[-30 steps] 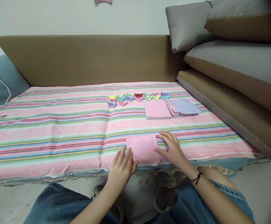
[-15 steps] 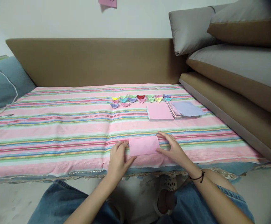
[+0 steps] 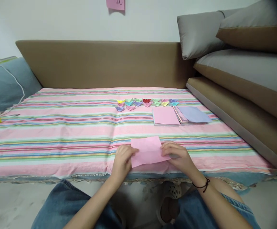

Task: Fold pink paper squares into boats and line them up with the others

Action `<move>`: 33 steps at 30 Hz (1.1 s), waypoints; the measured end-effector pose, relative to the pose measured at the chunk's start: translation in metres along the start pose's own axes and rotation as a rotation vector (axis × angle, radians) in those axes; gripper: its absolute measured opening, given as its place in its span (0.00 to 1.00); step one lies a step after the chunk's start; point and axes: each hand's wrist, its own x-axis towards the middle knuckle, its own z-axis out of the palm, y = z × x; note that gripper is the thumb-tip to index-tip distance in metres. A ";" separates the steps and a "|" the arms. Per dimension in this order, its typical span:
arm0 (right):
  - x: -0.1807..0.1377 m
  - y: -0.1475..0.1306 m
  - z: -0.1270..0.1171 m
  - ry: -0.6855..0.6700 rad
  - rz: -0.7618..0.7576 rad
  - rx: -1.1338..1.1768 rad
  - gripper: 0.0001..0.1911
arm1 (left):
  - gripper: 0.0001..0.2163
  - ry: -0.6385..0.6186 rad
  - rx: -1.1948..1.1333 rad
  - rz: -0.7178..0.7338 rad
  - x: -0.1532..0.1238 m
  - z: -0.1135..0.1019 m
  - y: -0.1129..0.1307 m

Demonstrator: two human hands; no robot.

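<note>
A pink sheet of paper is lifted slightly off the striped cloth near the front edge, held by both hands. My left hand pinches its left edge. At the right edge my right hand grips it with curled fingers; a dark cord is on that wrist. Farther back lie a pink paper stack and a stack topped with a lilac sheet. Behind them stands a row of several small folded paper boats in mixed colours.
A brown padded backboard runs along the back. Grey and brown cushions are piled at the right. A blue-grey cushion with a white cable sits at the left. My knees in jeans and sandalled feet are below the cloth's edge.
The pink sheet lay flat with my hands resting beside it. Now both hands have closed on its edges and raised it, slightly tilted. The camera view has shifted left and down a little.
</note>
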 end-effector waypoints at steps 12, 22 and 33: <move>-0.014 0.018 0.007 -0.118 -0.003 -0.205 0.14 | 0.08 -0.129 0.118 0.123 -0.004 -0.015 -0.025; 0.001 0.032 0.020 0.140 0.329 -0.189 0.12 | 0.08 0.021 0.091 -0.238 0.006 0.003 -0.021; 0.003 0.029 0.023 0.164 0.363 -0.202 0.06 | 0.06 0.046 0.126 -0.315 0.007 0.005 -0.019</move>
